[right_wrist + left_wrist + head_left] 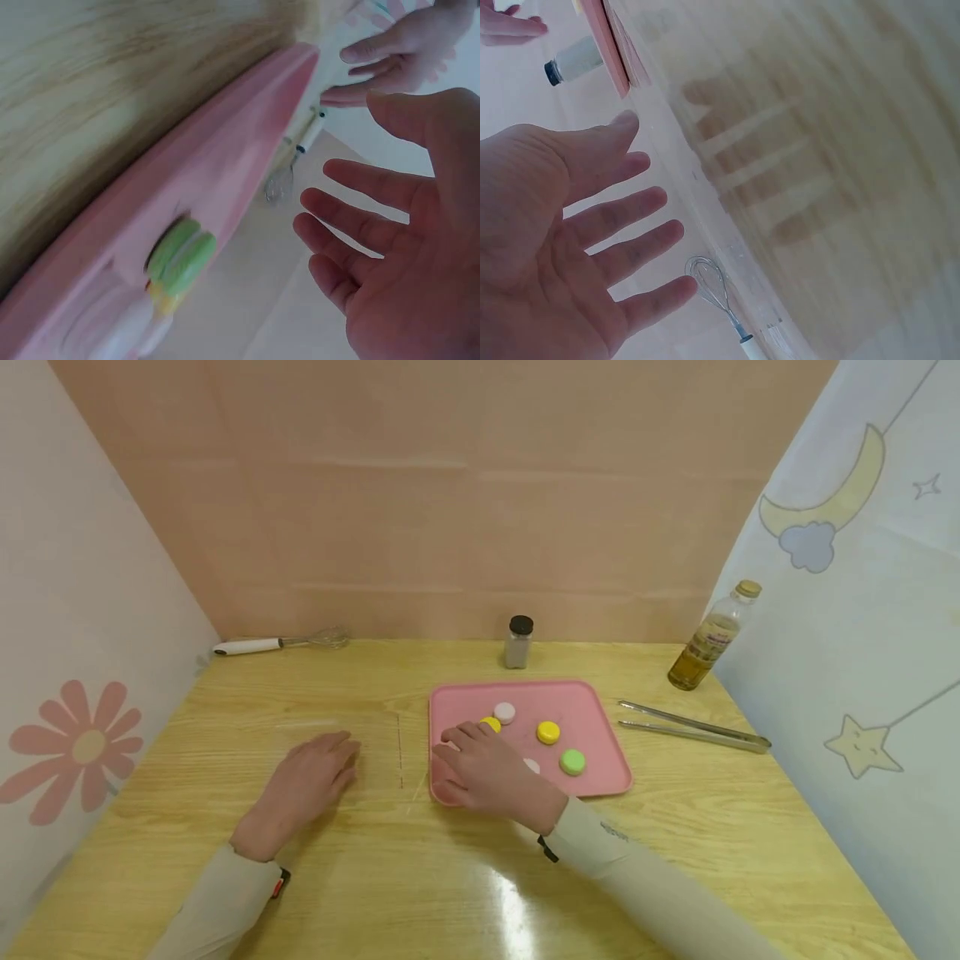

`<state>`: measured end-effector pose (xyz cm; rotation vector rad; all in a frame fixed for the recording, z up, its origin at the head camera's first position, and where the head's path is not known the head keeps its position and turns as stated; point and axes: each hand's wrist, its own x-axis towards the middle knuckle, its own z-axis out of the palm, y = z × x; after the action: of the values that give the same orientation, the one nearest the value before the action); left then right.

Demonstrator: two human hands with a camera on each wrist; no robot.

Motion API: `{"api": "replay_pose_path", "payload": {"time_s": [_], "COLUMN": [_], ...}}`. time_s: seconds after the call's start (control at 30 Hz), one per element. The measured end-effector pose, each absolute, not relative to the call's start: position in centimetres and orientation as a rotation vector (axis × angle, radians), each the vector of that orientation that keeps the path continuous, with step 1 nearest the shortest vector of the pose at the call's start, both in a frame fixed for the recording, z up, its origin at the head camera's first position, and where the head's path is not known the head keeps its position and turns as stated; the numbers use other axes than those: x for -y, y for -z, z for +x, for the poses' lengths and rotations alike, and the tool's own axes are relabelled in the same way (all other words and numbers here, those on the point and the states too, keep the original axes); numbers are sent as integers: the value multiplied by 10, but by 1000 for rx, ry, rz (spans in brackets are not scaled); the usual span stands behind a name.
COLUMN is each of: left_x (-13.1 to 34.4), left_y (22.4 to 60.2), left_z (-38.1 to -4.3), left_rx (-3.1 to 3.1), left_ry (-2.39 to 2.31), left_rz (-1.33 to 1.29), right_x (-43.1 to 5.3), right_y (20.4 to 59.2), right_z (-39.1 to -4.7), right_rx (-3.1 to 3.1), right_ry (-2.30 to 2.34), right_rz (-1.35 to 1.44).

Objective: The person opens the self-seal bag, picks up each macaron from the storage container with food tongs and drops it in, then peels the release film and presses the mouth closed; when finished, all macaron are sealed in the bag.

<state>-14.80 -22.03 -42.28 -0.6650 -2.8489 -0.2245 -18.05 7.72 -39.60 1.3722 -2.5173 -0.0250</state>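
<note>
The left hand hovers over the wood-grain tabletop, left of the pink rectangular tray, fingers spread, holding nothing. The right hand reaches over the tray's left edge, fingers apart and gently bent, palm bare; whether its fingertips touch anything beneath I cannot tell.

The tray holds round macarons: a yellow one near the middle, a green one toward the near-right corner, a whitish one toward the far edge, another yellow partly behind the right fingers, and another whitish mostly hidden by the wrist. Along the tabletop's far edge stands a small clear jar with a black lid; at the far-right corner, a glass bottle of amber liquid.

Only the wrist views show both palms. Only the head view shows the bottle and the long metal tongs near the right edge; the white-handled wire whisk at the far-left corner appears in all three.
</note>
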Motion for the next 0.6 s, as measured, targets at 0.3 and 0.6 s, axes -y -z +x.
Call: {"api": "replay_pose_path", "payload": {"time_s": [0.3, 0.6], "left_x": [220, 222], "left_y": [421, 422], "left_z": [-151, -156], "left_rx": [2905, 2920], "left_ry": [149, 219], "left_rz": [-684, -703], "right_x": [-40, -11], "right_y": [409, 421], "right_z": [-198, -209], "right_rx": [2594, 2612], "right_ry": [74, 159], "right_rz": [1423, 1433]}}
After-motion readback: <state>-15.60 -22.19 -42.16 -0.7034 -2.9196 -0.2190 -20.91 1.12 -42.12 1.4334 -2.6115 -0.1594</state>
